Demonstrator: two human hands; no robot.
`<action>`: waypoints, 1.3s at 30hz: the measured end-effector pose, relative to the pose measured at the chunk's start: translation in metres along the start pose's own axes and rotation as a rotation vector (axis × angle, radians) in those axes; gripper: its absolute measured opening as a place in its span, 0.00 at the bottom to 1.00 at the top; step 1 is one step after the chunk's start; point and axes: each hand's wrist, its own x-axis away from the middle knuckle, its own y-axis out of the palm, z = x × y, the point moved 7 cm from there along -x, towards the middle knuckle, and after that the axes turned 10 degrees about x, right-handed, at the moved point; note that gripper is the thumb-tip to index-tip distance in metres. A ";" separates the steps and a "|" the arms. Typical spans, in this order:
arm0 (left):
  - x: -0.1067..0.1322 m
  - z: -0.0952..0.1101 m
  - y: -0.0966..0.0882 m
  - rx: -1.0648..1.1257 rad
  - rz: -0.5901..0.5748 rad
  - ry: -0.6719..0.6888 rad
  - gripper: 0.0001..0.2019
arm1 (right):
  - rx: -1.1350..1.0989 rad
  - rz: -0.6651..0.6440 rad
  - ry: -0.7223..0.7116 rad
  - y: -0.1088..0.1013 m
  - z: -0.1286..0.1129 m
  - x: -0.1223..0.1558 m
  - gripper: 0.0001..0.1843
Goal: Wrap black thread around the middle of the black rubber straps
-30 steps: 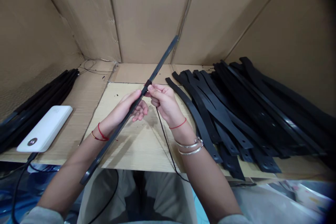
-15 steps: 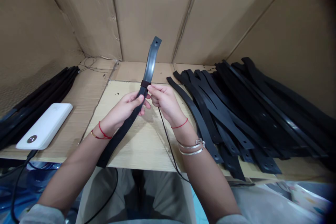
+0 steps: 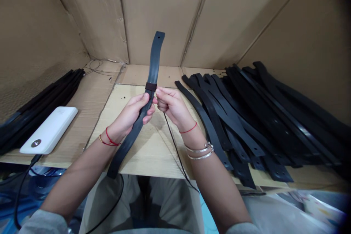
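I hold one long black strap (image 3: 153, 62) above the cardboard worktop (image 3: 153, 150). It runs from a holed tip near the back wall down to the table's front edge. My left hand (image 3: 134, 113) is wrapped round its middle, thumb on top. My right hand (image 3: 171, 104) pinches the strap just beside a small dark loop (image 3: 150, 87) that sits around it. The strap's flat face is turned toward me.
A pile of several black straps (image 3: 246, 117) fans out on the right. Another bundle of black straps (image 3: 38, 108) lies along the left wall. A white power bank (image 3: 49, 129) rests at the left front, and a thin black cable (image 3: 175, 150) crosses the worktop. Cardboard walls enclose the area.
The strap has turned from edge-on and slanted right to face-on and nearly upright. Its top end swung left and rose. Both hands stayed near the loop.
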 end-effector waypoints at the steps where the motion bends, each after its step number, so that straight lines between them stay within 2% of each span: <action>1: 0.000 0.000 0.000 0.020 -0.007 -0.002 0.15 | -0.003 0.002 0.001 0.000 0.001 0.000 0.17; 7: 0.002 -0.005 0.006 0.191 -0.144 -0.103 0.14 | -0.082 -0.062 0.034 0.007 0.006 0.001 0.17; 9: 0.004 -0.006 0.011 0.206 -0.222 -0.142 0.17 | -0.091 -0.074 0.031 0.009 0.005 0.001 0.20; 11: 0.004 -0.006 0.012 0.134 -0.254 -0.154 0.23 | -0.069 -0.057 0.023 0.007 0.005 0.001 0.21; 14: 0.000 -0.002 0.004 -0.150 -0.146 -0.075 0.25 | -0.048 0.019 0.034 0.000 0.008 -0.001 0.21; 19: 0.001 0.018 -0.012 -0.607 0.230 0.216 0.28 | -0.064 0.151 0.078 -0.012 0.013 -0.002 0.23; 22: 0.003 0.023 -0.012 -0.705 0.247 0.296 0.24 | -0.055 0.186 0.098 -0.012 0.014 -0.001 0.22; 25: 0.004 0.022 -0.014 -0.657 0.234 0.284 0.20 | -0.064 0.191 0.102 -0.008 0.014 -0.001 0.19; 29: 0.002 0.020 -0.012 -0.465 0.217 0.276 0.17 | -0.070 0.205 0.079 -0.004 0.011 0.000 0.15; 33: 0.001 0.015 -0.006 -0.251 0.177 0.234 0.16 | -0.087 0.215 0.071 -0.002 0.008 0.001 0.15; 39: 0.003 0.016 0.001 -0.059 0.090 0.217 0.14 | -0.057 0.195 0.014 -0.003 -0.002 0.004 0.13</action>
